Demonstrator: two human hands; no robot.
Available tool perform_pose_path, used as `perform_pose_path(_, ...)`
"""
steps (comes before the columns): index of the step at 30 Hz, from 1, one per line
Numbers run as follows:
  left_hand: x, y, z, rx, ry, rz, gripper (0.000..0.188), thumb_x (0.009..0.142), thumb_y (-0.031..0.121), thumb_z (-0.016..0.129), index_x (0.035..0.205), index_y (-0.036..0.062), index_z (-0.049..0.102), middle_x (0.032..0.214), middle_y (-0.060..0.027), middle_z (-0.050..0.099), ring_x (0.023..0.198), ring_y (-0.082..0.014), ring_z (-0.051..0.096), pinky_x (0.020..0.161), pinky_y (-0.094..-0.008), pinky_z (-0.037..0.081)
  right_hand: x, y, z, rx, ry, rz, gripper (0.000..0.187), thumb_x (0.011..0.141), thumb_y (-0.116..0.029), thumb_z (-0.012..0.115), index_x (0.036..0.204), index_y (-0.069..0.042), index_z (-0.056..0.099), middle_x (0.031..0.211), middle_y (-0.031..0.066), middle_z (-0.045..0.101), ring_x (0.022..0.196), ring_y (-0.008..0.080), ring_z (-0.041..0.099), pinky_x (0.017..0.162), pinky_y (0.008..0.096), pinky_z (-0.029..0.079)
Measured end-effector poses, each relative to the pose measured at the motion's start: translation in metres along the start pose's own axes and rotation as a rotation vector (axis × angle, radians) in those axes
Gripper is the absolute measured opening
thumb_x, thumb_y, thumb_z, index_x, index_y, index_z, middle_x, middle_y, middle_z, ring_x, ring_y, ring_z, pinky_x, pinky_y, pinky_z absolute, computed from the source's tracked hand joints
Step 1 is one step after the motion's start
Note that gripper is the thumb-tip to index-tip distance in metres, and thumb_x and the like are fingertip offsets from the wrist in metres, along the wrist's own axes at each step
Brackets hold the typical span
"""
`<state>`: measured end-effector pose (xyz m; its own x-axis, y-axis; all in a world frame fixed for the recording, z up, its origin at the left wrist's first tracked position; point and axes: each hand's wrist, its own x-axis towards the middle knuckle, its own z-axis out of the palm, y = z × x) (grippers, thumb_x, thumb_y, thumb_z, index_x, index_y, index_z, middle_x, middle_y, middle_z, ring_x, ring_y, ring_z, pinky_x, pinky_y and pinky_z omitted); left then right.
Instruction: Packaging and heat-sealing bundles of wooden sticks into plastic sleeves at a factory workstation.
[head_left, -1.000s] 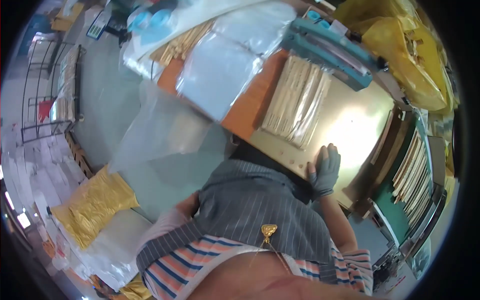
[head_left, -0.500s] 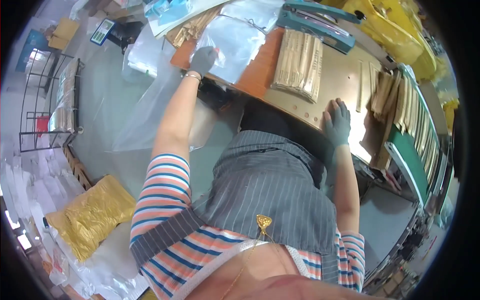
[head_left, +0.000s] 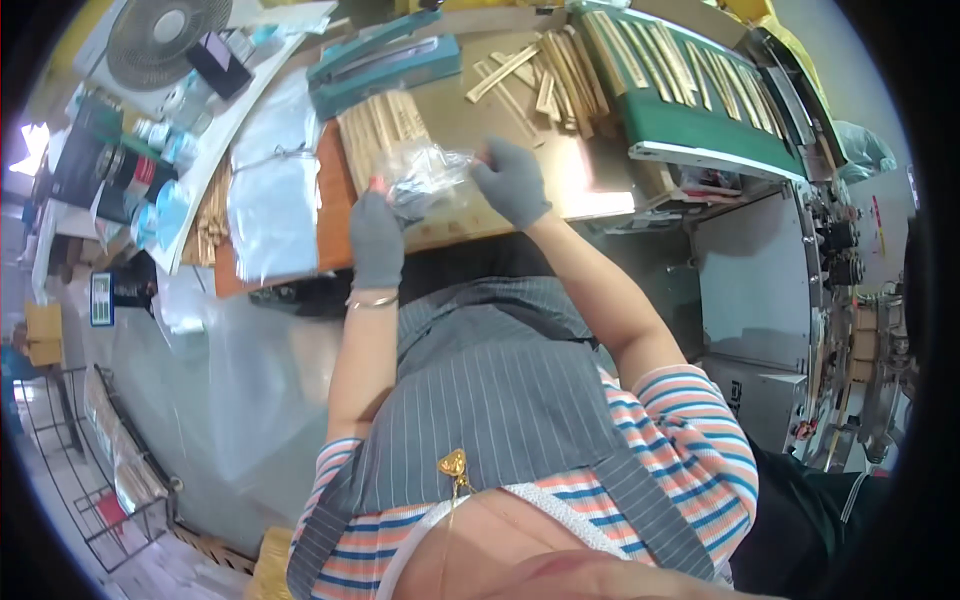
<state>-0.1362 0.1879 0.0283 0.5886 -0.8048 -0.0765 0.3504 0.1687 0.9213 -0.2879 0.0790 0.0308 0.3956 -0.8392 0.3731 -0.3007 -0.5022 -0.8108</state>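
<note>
A crumpled clear plastic bag [head_left: 428,172] is stretched between my two grey-gloved hands over the table's near edge. My left hand [head_left: 378,238] grips its left side, thumb uppermost. At the bag's right end my right hand [head_left: 512,184] pinches the film with bent fingers. Just beyond the bag lies a bundle of slim brown paper-wrapped sticks [head_left: 375,122], partly covered by it. A stack of flat clear bags [head_left: 272,205] rests on the table left of my left hand. Behind the bundle stands a blue-green hand sealer [head_left: 388,76].
Loose wrapped sticks [head_left: 572,80] lie at the back of the table [head_left: 480,125]. To the right, a green conveyor belt [head_left: 690,130] carries a row of them. A fan [head_left: 165,35] and bottles [head_left: 185,105] crowd a white shelf at the left. A wire rack [head_left: 75,430] stands lower left.
My view has swung rightward. My left hand has come from the bag stack to the bundle with a clear bag; my right hand has left the tabletop and taken hold of the bag.
</note>
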Motion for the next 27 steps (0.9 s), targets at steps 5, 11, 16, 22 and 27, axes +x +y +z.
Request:
perform_pose_path(5,-0.001,0.041,0.036,-0.265,-0.530,-0.286,0.029,0.095,0.025,0.048,0.112,0.0036,0.056,0.075,0.0008,0.053,0.072,-0.0102,0.056,0.065,-0.0278,0.051,0.033,0.066,-0.016,0.077,-0.304,0.326,0.030,0.076,-0.032,0.067,0.082,-0.004,0.058,0.072,0.0100,0.060,0.073,0.0208,0.059,0.065,0.0332,0.046)
perform_pose_path(11,0.087,0.035,0.072,0.191,-0.286,0.193,0.037,0.093,0.019,0.050,0.125,0.0006,0.052,0.091,-0.0040,0.062,0.081,-0.0127,0.059,0.075,-0.0286,0.049,0.143,0.099,-0.073,-0.266,-0.180,0.226,0.104,0.066,-0.056,0.072,0.141,-0.002,0.026,0.142,0.0295,0.027,0.131,0.0379,0.032,0.106,0.0377,0.030)
perform_pose_path(16,0.190,-0.068,0.109,1.002,-0.351,0.446,0.046,0.090,0.036,0.054,0.115,-0.0031,0.056,0.108,-0.0242,0.060,0.103,-0.0375,0.057,0.089,-0.0420,0.044,0.198,0.198,-0.102,-0.528,-0.186,0.753,0.113,0.057,-0.059,0.074,0.137,0.005,0.026,0.131,0.0312,0.042,0.119,0.0379,0.048,0.097,0.0375,0.042)
perform_pose_path(22,0.220,-0.151,0.133,1.064,-0.490,0.314,0.067,0.092,0.048,0.045,0.135,-0.0022,0.035,0.128,-0.0304,0.044,0.120,-0.0438,0.043,0.101,-0.0428,0.035,0.196,0.176,-0.052,-0.120,-0.116,0.596,0.066,0.064,-0.031,0.073,0.116,0.002,0.051,0.112,0.0218,0.060,0.099,0.0310,0.061,0.085,0.0355,0.048)
perform_pose_path(27,0.175,-0.145,0.132,0.896,-0.252,0.268,0.062,0.092,0.043,0.050,0.137,0.0038,0.036,0.132,-0.0227,0.046,0.120,-0.0354,0.046,0.102,-0.0382,0.034,0.158,0.180,-0.060,0.197,0.184,0.390,0.048,0.075,-0.021,0.068,0.115,0.002,0.055,0.108,0.0146,0.061,0.097,0.0218,0.060,0.084,0.0312,0.046)
